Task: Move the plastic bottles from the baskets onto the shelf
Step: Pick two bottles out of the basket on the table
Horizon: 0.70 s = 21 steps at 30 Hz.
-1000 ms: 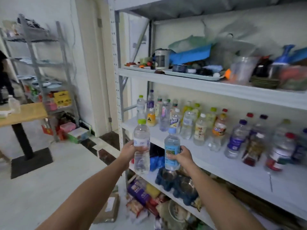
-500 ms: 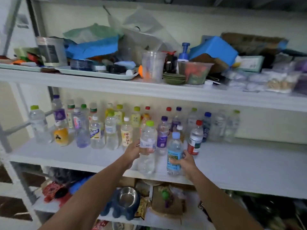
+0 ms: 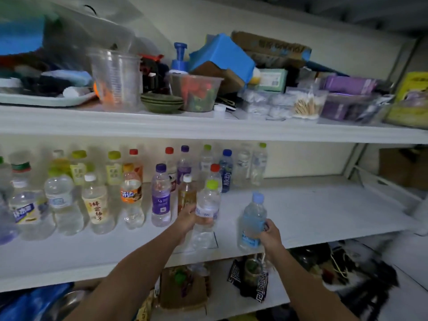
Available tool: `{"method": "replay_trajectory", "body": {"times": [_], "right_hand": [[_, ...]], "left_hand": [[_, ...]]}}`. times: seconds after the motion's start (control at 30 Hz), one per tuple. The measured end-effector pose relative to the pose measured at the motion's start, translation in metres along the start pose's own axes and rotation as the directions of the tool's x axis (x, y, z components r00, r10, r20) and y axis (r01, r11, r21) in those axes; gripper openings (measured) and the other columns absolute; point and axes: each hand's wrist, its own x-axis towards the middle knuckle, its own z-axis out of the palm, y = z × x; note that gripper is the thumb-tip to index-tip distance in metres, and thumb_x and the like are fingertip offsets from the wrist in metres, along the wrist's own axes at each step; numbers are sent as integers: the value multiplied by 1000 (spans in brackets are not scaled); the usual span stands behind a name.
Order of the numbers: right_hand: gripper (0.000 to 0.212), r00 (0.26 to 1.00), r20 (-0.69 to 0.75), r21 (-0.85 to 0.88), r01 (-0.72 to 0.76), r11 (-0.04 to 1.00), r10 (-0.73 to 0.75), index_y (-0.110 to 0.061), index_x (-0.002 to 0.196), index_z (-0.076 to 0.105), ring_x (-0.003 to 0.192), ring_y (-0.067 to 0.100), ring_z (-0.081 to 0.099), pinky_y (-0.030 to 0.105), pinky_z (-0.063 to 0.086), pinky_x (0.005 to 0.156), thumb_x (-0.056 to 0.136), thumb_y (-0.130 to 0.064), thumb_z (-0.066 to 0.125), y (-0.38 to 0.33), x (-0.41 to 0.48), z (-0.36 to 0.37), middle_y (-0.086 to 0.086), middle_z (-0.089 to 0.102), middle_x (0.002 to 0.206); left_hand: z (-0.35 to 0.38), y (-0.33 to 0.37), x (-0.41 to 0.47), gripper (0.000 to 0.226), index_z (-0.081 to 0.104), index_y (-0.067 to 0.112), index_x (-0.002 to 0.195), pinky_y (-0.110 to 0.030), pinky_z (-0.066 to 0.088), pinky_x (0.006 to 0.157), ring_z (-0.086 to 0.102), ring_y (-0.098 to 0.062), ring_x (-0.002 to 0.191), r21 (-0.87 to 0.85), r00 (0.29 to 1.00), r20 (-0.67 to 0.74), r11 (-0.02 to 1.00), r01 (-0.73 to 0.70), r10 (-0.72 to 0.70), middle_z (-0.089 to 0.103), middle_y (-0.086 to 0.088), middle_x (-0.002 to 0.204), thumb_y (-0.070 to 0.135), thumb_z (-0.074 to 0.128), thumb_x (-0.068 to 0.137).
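The white shelf (image 3: pixel 312 212) runs wide across the middle of the rack, and its left half is crowded with plastic bottles standing upright in loose rows, caps of green, red, purple and white. That looks like most of the job done already; the right half of the board lies bare, so there is plenty of room for more. No baskets show from here, so how many bottles wait in them I cannot tell.

Two bottles are going down now. The green-capped bottle (image 3: pixel 206 212) stands at the right end of the front row, just beside a purple-labelled one (image 3: pixel 161 200), its base at or just above the board. The left hand (image 3: pixel 188 220) is wrapped around its middle, fingers curled over the label. Further right, apart from the rows, the blue-capped bottle (image 3: pixel 251 221) sits near the front edge, tilted slightly. The right hand (image 3: pixel 269 235) grips its lower body from the side, fingers closed around it.
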Motion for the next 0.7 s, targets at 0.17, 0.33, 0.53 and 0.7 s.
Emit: {"method": "replay_trajectory", "body": {"times": [0.17,0.33,0.53,0.7], "right_hand": [[39,999,-40,-20,10,1000,-11,-1,104,54,95,31,64,44,56,80,74,13,73,6,29,-24,19,62,114],[42,1000,-3,-41,19,999,-19,1,109,55,110,39,59,53,50,95,73,13,74,7,67,-50,22,60,119],[54,993,121,46,6,999,-11,9,113,52,111,45,57,52,50,91,66,18,76,4,125,-88,27,59,119],[50,970,243,52,-12,999,-1,0,106,55,99,37,62,45,52,82,64,18,77,-4,171,-105,20,63,112]], "left_hand": [[33,1,30,60,58,14,123,-31,53,78,64,-19,100,-30,998,54,999,15,-14,68,-6,113,-5,77,70],[78,-8,59,55,63,20,116,-23,55,67,69,-11,90,-36,998,66,999,2,1,73,1,103,-3,80,69],[125,-14,97,57,59,8,118,-38,52,89,63,-27,103,-71,997,-82,997,8,-14,68,-13,114,-6,80,67],[151,-14,125,56,59,10,122,-39,52,90,64,-29,106,-82,980,-199,996,-45,28,68,-11,114,0,79,70]]}}
